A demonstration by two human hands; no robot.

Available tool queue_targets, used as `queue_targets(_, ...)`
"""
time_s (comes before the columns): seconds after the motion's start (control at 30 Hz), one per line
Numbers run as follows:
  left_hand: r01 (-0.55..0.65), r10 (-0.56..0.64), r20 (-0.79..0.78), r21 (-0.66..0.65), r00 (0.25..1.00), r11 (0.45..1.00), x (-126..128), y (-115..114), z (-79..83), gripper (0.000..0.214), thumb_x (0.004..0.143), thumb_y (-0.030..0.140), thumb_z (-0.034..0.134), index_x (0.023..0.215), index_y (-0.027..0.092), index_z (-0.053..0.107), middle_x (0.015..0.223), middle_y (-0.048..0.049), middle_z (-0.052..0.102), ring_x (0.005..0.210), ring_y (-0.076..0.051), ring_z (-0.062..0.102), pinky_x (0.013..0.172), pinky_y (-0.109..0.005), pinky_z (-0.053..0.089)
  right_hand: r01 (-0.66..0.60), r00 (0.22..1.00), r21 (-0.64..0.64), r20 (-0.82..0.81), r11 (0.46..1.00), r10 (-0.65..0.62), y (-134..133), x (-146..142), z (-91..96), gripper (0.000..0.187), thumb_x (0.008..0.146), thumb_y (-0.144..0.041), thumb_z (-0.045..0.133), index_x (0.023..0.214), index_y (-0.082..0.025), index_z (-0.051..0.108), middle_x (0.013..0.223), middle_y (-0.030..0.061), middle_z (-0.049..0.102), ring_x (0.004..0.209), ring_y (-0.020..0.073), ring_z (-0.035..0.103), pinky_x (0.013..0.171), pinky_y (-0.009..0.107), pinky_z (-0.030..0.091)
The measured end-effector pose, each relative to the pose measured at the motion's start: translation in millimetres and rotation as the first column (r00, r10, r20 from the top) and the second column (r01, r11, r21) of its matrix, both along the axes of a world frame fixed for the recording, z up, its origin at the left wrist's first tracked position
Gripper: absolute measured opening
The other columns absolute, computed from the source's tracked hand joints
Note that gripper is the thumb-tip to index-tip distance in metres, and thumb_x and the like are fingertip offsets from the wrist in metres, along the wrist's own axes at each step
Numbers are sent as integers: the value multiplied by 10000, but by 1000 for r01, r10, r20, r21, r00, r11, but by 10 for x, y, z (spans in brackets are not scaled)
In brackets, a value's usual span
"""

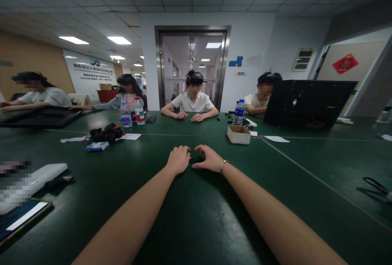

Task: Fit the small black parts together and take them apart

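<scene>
The right hand (208, 159) is loosely curved, thumb and fingers parted in a C with nothing visibly gripped. The left hand (179, 161) bends over with its back to the camera, so I cannot tell whether its fingers close on anything. The fingertips nearly meet, and a dark patch shows between the hands (shadow or some small thing, too murky to say). The table (196, 220) lies directly under both; the nearest loose thing is the box (238, 135), beyond the right hand and apart from it.

For close work in this pose, I would keep the wrists low and loose, the fingertips level, and turn the left palm slightly inward so its fingers show. With so narrow a gap, small finger movements should serve better than arm movements.

Further out, the box's inside is hard to make out, and the black bundle (105, 133) is too tangled to sort into parts. The monitor (309, 103) hides part of the person (256, 101) behind it. At lower left the phone (23, 222) is cut off by the edge.
</scene>
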State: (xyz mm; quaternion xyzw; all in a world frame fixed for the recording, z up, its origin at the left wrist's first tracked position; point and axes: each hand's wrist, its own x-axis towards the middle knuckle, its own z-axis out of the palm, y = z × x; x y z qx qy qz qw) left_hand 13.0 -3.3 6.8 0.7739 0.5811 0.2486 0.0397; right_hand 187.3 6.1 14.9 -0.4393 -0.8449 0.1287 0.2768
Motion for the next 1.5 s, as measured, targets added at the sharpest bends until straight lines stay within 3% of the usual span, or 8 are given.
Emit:
queue_targets(0.1,73,-72,64,-21,995,997,-84,25,-47,330,856,351,277,1027,249,540,1048,-57,547,971,-232,458,863,-382,347,17,999,-81,-41,997,-20,-24,145,-61,532,566,-444,716,1006,-183,570,824,15,546,670,119,478,631,259,387)
queue_targets(0.27,244,-234,104,-97,967,965,-140,47,-20,241,795,302,419,961,278,592,980,-10,572,952,-191,462,881,-326,346,50,992,-17,-112,999,-52,-10,36,-180,261,634,-369,671,778,-175,573,718,-13,552,634,105,474,583,231,371)
queue_targets(0.4,232,-222,103,-91,970,969,-118,71,-66,224,800,340,422,885,264,615,967,-19,570,949,-199,479,883,-348,349,117,979,29,-169,993,-111,-18,-6,-180,208,634,-284,657,768,-179,538,696,-22,563,626,104,493,573,221,378)
queue_targets(0.5,214,-185,299,-66,936,975,-97,130,-114,303,839,371,343,887,220,601,955,-37,581,936,-185,507,873,-325,371,179,974,29,-150,983,-173,-18,11,-155,189,627,-196,639,793,-189,549,736,-16,591,655,110,516,585,222,383)
queue_targets(0.63,267,-207,511,-46,834,963,-70,176,-122,357,844,404,325,883,177,597,941,-48,612,905,-164,542,840,-277,399,168,982,28,-95,985,-165,-16,-27,-147,190,629,-262,669,783,-201,577,764,-8,611,685,122,532,603,233,390)
queue_targets(0.97,267,-187,430,-133,883,954,-99,113,-62,394,785,491,396,818,169,621,783,-27,633,728,-160,557,654,-250,393,126,990,121,-75,985,-117,-7,-86,-166,218,668,-291,661,858,-198,609,812,20,553,742,136,510,674,263,396)
queue_targets(1.2,160,-103,437,-96,893,982,-106,118,-81,456,799,526,335,748,161,605,679,-19,597,625,-147,529,572,-243,357,102,978,130,-194,986,-75,-67,-126,-125,317,632,-96,620,931,-200,607,860,21,520,745,122,508,705,263,428)
queue_targets(1.5,56,-5,379,-123,926,991,-123,75,-38,540,801,564,284,575,161,563,505,-1,530,484,-130,478,517,-249,300,78,930,-14,-360,997,-77,-83,-168,-107,342,631,-114,609,967,-169,579,898,20,599,634,82,530,644,242,461)
